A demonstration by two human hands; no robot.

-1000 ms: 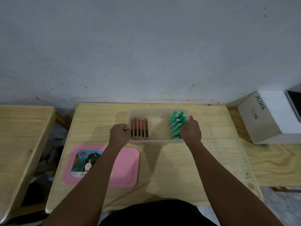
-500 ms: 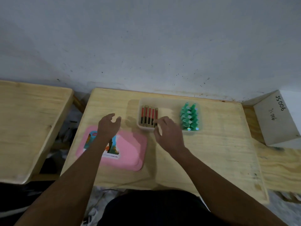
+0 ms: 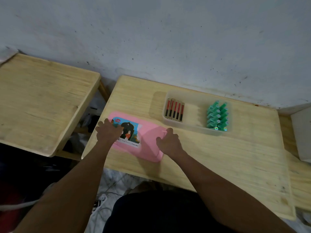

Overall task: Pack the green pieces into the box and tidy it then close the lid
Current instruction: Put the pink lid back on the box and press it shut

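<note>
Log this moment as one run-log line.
lid: flat on table | left hand: on its left end | right hand: at its right edge | box: open, green pieces inside

On the picture sticker (image 3: pixel 131 132) of the pink lid (image 3: pixel 149 143): a curved orange brand word at top left, too blurred to spell; along the white bottom strip, small print ending "5 pcs Mix", the rest unreadable
</note>
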